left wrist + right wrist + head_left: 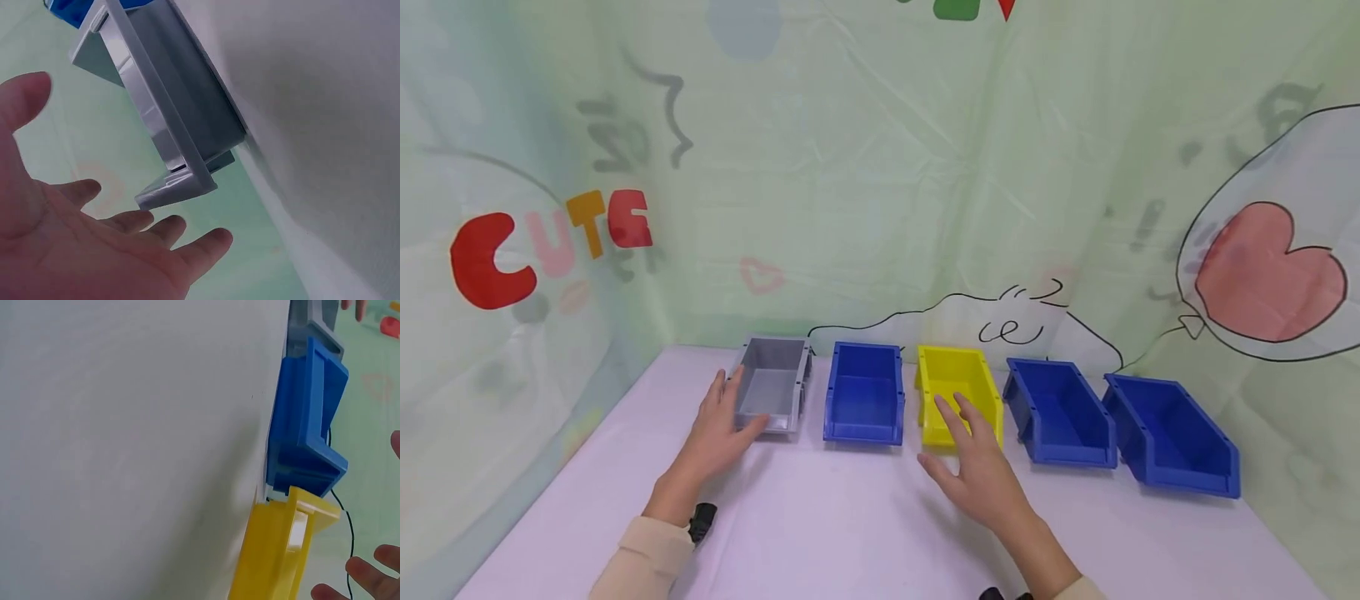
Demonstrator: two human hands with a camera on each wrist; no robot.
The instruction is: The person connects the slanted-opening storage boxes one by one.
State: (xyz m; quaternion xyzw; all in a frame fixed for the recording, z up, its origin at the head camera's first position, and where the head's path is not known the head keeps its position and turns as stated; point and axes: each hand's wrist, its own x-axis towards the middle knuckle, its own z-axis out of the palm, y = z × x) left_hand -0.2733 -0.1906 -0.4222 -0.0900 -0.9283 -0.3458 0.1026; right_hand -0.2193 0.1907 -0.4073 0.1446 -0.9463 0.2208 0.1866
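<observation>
My left hand (718,437), fingers spread, is at the near left of a grey bin (771,387). In the left wrist view the palm (94,250) faces that bin, and one fingertip lies close to its corner; whether they touch I cannot tell. My right hand (981,479) has its fingers extended in front of and partly over a yellow bin (955,367), hiding some of its front. Only the fingertips (369,575) of that hand appear at the edge of the right wrist view. Neither hand holds anything.
A blue bin (865,396) stands between the grey and yellow ones. Two more blue bins, a nearer one (1060,408) and a far-right one (1176,433), continue the row. All stand on a white-covered table (835,533), before a printed curtain (850,183).
</observation>
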